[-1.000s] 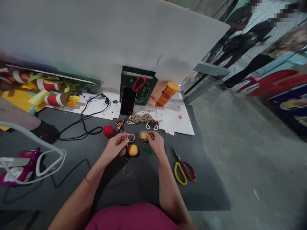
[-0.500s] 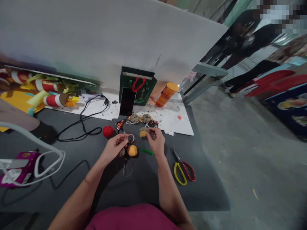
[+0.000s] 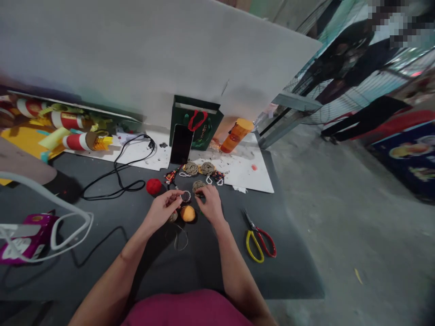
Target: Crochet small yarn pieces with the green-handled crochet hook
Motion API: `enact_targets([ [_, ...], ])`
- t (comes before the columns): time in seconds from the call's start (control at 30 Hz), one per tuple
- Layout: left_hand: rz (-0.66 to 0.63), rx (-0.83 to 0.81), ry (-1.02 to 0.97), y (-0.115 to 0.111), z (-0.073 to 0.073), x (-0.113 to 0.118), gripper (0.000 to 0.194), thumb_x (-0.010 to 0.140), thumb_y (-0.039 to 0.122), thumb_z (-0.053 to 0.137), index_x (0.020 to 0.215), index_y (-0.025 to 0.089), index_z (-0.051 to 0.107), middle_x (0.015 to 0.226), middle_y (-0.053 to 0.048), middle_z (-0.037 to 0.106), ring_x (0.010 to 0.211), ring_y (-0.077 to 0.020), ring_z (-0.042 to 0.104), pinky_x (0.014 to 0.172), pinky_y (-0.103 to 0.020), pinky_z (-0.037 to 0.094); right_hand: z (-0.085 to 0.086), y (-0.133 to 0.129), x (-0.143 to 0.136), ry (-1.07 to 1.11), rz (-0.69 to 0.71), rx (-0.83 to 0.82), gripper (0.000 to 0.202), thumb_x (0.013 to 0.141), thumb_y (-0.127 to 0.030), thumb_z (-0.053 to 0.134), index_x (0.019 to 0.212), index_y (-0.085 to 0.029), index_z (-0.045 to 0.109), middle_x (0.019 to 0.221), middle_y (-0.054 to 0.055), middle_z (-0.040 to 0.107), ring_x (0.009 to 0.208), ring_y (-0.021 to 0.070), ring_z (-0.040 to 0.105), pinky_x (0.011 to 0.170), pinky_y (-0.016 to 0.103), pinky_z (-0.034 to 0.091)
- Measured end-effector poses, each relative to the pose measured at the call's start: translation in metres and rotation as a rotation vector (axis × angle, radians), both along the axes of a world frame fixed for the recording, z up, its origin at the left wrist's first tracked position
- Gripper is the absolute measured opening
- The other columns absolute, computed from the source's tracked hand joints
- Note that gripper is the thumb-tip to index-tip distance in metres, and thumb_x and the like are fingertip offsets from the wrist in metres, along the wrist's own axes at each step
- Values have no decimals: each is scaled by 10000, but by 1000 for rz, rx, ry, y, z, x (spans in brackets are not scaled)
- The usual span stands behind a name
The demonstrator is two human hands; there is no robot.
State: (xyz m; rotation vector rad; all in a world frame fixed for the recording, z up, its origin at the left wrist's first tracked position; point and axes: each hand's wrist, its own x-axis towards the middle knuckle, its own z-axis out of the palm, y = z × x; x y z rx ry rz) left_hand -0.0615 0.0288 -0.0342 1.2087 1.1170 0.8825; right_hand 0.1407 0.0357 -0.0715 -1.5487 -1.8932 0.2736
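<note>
My left hand (image 3: 165,209) pinches a small ring of pale beads (image 3: 186,196) at its fingertips. Just to the right, my right hand (image 3: 211,206) has its fingers closed on a grey-brown rosette (image 3: 198,186). Between and below the hands lies an orange yarn ball (image 3: 187,213), with a brownish ball (image 3: 173,217) beside it. A red yarn ball (image 3: 153,186) rests left of my left hand. Beyond the hands are two more rosettes (image 3: 207,168) with beaded pieces (image 3: 170,176) near them.
Scissors (image 3: 257,237) with yellow and red handles lie at right. Behind stand a phone (image 3: 181,144), a green bag (image 3: 204,123) and an orange bottle (image 3: 237,135). A black cable (image 3: 117,172) and purple box (image 3: 30,236) are left. People stand beyond, at upper right.
My right hand has moved left, closer to my left hand, and the rosette in it now shows its grey-brown coiled face. My left hand has hardly moved.
</note>
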Motion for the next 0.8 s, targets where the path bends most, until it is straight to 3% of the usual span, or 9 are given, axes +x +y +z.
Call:
enact_targets([
  [0.13, 0, 5, -1, 1, 0, 0, 346, 787, 359, 645, 1055, 142, 678, 845, -52, 664, 712, -137, 602, 582, -226, 482, 4, 1, 6, 42, -26, 2, 185, 844, -230, 592, 1022, -191, 621, 956, 94, 628, 900, 244, 577, 788, 368, 502],
  [0.27, 1, 13, 6, 1, -2, -1, 340, 787, 361, 648, 1048, 145, 679, 831, -46, 663, 730, -144, 609, 627, -241, 498, 5, 2, 3, 42, -26, -18, 411, 782, -225, 642, 1191, -196, 611, 1140, 127, 612, 1096, 296, 545, 931, 447, 469],
  [0.43, -3, 13, 16, 0, -2, -1, 346, 793, 361, 648, 1066, 150, 673, 858, -54, 677, 742, -148, 612, 651, -251, 502, -5, 6, -2, 114, -85, -44, 345, 841, -220, 556, 1173, -211, 649, 1117, 123, 666, 1062, 287, 578, 966, 462, 458],
  [0.57, -7, 9, 19, 0, 0, -1, 354, 788, 371, 650, 1059, 145, 674, 835, -47, 663, 732, -146, 607, 637, -247, 497, -14, 11, 4, 243, -208, -37, 323, 907, -319, 488, 1172, -186, 617, 1049, 120, 707, 924, 243, 646, 838, 385, 533],
  [0.7, -5, 18, 28, 0, 1, 0, 345, 792, 375, 647, 1049, 148, 680, 812, -39, 657, 718, -145, 610, 637, -250, 499, -18, 16, 9, 340, -258, -41, 366, 934, -399, 442, 1165, -156, 592, 839, 65, 709, 630, 176, 626, 600, 293, 536],
  [0.8, -6, 31, 40, -1, 0, 0, 327, 803, 364, 636, 1049, 154, 684, 821, -45, 672, 722, -149, 619, 650, -257, 504, -14, 22, 9, 353, -276, -14, 375, 930, -404, 449, 1180, -157, 578, 801, 47, 688, 598, 166, 600, 574, 283, 523],
])
